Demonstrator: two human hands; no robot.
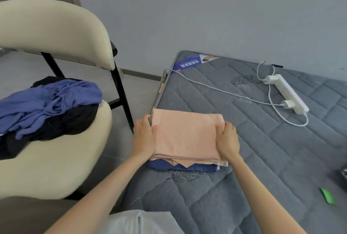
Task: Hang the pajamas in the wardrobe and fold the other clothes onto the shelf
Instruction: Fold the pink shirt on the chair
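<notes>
A folded peach garment (185,136) lies on the grey mattress (253,149) near its left edge, stacked on a folded dark blue garment (180,167) that shows only along the near edge. My left hand (143,137) lies against the stack's left side, thumb on top of the peach cloth. My right hand (227,140) grips the stack's right side, its fingers curled over the peach edge. A crumpled blue garment (48,100) sits on a black garment (71,121), both heaped on the cream chair (56,158) to the left.
A white power strip (287,91) with a plugged charger and a white cable (216,89) lies on the far part of the mattress. A small green object (327,198) rests at the right. The chair's black legs (122,94) stand close to the mattress corner.
</notes>
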